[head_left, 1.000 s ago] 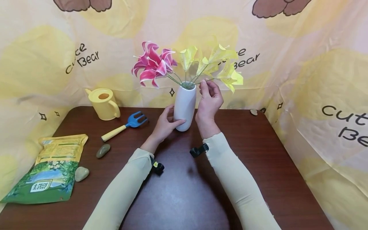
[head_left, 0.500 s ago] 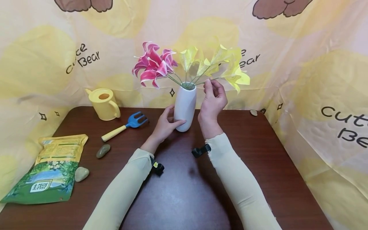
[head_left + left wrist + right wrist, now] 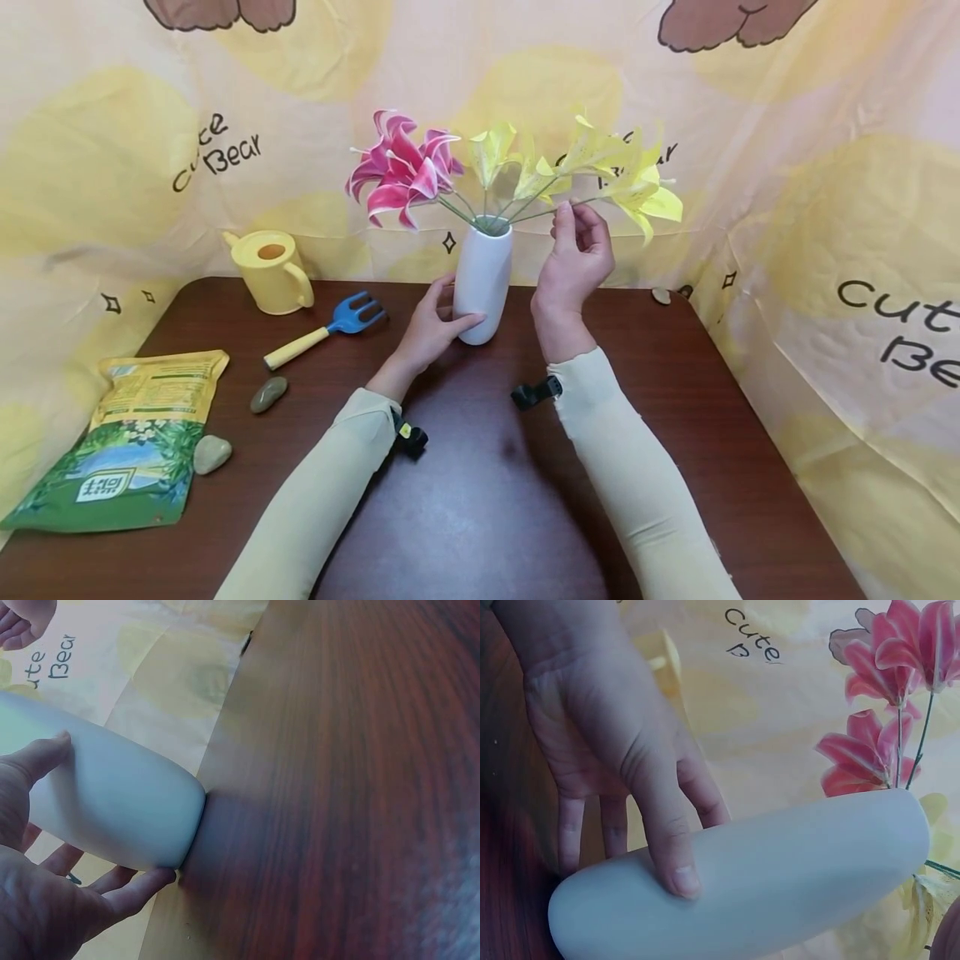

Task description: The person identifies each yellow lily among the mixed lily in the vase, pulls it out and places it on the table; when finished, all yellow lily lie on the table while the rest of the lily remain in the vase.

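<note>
Far left on the dark brown wooden table point(image 3: 480, 517): a green and yellow printed plastic bag point(image 3: 123, 442) lies flat, with a pale smooth stone point(image 3: 212, 453) touching its right edge and a grey-green oval stone point(image 3: 268, 393) just beyond. Behind them a pale yellow plastic watering can point(image 3: 272, 270) stands upright near the back edge. A blue-headed hand rake with a yellow handle point(image 3: 324, 327) lies beside it.

Centre: a white oval ceramic vase point(image 3: 483, 279) stands upright on the table near the back edge. The left hand point(image 3: 431, 321) grips its lower body, thumb across the front, fingers wrapped behind; the left wrist view confirms this. Pink artificial lilies point(image 3: 397, 169) lean left out of the vase mouth.

Right of centre: yellow artificial lilies point(image 3: 592, 167) fan out to the right. The right hand point(image 3: 576, 258) is raised beside the vase top, thumb and fingers pinching a thin green stem point(image 3: 540, 212) of one yellow flower. A small brown pebble point(image 3: 662, 293) sits by the back edge. A yellow "Cute Bear" printed cloth backdrop point(image 3: 825, 167) surrounds the table.
</note>
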Demonstrator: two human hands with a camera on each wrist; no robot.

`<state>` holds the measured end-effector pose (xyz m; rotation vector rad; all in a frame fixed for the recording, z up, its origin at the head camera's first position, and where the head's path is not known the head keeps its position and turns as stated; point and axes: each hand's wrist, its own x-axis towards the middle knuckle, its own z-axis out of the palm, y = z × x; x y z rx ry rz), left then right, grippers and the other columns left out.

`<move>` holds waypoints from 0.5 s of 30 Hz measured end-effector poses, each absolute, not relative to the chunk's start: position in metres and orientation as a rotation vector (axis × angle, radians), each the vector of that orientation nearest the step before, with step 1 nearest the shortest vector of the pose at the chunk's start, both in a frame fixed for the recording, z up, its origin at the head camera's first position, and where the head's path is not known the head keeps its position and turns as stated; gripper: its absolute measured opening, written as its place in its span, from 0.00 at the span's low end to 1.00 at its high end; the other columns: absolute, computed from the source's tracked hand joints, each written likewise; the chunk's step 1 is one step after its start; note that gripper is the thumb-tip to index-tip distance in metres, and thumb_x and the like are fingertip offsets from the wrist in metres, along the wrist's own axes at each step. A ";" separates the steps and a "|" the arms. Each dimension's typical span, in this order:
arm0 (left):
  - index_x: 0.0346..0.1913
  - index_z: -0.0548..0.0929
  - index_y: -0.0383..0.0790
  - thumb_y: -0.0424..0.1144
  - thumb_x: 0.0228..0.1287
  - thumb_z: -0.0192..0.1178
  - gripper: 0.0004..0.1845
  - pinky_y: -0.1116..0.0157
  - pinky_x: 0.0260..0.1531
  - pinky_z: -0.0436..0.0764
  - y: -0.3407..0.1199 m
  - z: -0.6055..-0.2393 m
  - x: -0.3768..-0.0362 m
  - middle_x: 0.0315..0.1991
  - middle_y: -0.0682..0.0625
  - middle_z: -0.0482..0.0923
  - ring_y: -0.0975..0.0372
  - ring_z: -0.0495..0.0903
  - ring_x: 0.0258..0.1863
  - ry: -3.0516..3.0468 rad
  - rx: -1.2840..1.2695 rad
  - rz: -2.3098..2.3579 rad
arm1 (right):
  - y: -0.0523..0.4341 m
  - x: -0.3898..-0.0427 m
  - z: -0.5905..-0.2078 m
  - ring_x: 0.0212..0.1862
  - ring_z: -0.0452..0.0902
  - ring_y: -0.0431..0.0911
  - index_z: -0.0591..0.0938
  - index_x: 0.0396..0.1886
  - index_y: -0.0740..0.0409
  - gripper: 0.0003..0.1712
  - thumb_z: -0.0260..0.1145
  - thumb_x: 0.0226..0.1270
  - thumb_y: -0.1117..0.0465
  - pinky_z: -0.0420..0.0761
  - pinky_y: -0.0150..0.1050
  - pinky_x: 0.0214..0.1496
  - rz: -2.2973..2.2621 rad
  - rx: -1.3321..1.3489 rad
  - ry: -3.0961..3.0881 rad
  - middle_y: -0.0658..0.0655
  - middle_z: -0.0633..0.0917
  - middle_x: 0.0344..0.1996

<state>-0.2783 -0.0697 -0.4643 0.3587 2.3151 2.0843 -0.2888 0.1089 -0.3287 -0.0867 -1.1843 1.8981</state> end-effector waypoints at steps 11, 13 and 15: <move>0.86 0.66 0.51 0.43 0.73 0.79 0.45 0.37 0.72 0.82 -0.069 -0.464 -0.278 0.79 0.39 0.73 0.39 0.82 0.72 2.307 0.353 2.088 | 0.119 -0.281 -0.325 0.39 0.87 0.45 0.92 0.40 0.52 0.05 0.78 0.75 0.67 0.89 0.39 0.49 1.970 -0.108 -1.164 0.49 0.89 0.32; 0.86 0.66 0.51 0.43 0.72 0.79 0.45 0.37 0.71 0.82 -0.069 -0.464 -0.278 0.79 0.39 0.73 0.39 0.83 0.72 2.309 0.353 2.092 | 0.121 -0.279 -0.323 0.39 0.86 0.45 0.92 0.40 0.53 0.05 0.78 0.75 0.67 0.89 0.39 0.49 1.993 -0.091 -1.170 0.49 0.89 0.31; 0.86 0.67 0.51 0.42 0.72 0.79 0.45 0.37 0.71 0.83 -0.069 -0.464 -0.278 0.79 0.39 0.73 0.39 0.83 0.72 2.312 0.353 2.094 | 0.124 -0.277 -0.321 0.38 0.86 0.43 0.92 0.39 0.53 0.05 0.77 0.75 0.68 0.89 0.39 0.48 2.024 -0.069 -1.178 0.49 0.89 0.31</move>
